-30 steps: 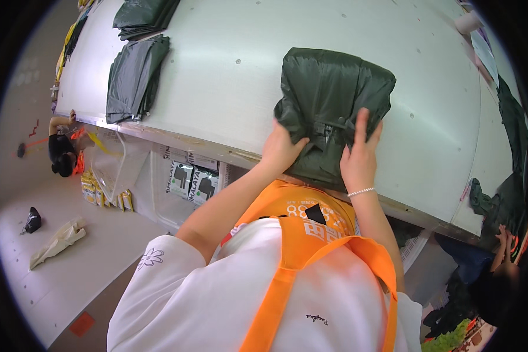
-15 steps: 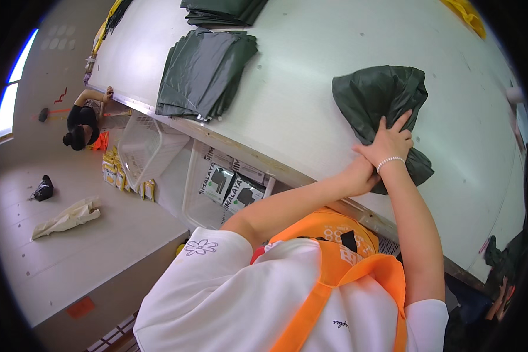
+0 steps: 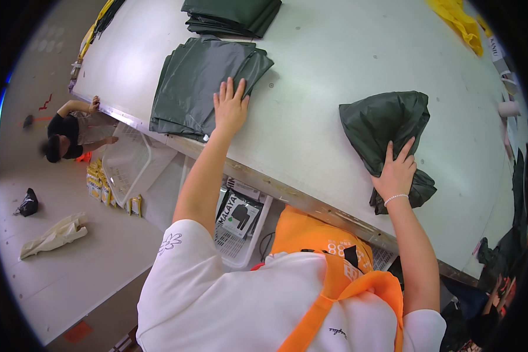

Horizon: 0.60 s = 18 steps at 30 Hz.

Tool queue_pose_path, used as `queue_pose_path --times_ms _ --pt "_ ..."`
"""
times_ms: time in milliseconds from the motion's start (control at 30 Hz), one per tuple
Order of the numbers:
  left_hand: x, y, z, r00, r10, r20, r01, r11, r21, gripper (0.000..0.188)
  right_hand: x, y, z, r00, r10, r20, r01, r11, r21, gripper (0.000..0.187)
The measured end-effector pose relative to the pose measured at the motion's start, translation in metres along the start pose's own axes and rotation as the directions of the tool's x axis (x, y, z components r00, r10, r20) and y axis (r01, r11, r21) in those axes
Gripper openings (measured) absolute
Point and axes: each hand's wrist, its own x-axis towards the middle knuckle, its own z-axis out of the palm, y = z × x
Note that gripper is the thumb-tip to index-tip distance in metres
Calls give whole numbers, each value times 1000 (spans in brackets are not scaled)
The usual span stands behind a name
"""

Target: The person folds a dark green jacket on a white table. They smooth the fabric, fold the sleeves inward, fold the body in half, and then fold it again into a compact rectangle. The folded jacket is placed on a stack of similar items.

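Note:
My left hand [image 3: 230, 110] lies with fingers stretched out on a stack of folded dark green fabric pieces [image 3: 188, 88], near its right side. The fabric is thin and slightly shiny. To the right, a bunched dark green fabric piece [image 3: 387, 120] rests on the white table, fanned out at the far end and narrowed in the middle. My right hand [image 3: 396, 175], with a beaded bracelet at the wrist, presses on that narrowed part with its fingers apart. Its thumb is hard to make out.
Another dark green stack [image 3: 234, 14] lies at the far edge of the white table [image 3: 311, 76]. Yellow fabric [image 3: 459, 23] sits at the far right. Below the table edge stand white plastic baskets [image 3: 125, 161], one holding printed packages [image 3: 239, 214]. A co-worker [image 3: 70, 132] is at the left.
My left hand has left its place beside my right hand and moved left onto the stack. My right hand stays on the bunched fabric. The view has shifted slightly.

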Motion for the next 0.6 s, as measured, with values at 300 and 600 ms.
queue_pose_path --times_ms 300,600 --pt "-80 246 -9 950 306 68 -268 905 -331 53 -67 128 7 993 105 -46 -35 655 755 55" --pt "-147 367 32 805 594 -9 -478 638 -603 49 -218 204 30 820 437 370 -344 -141 928 43"
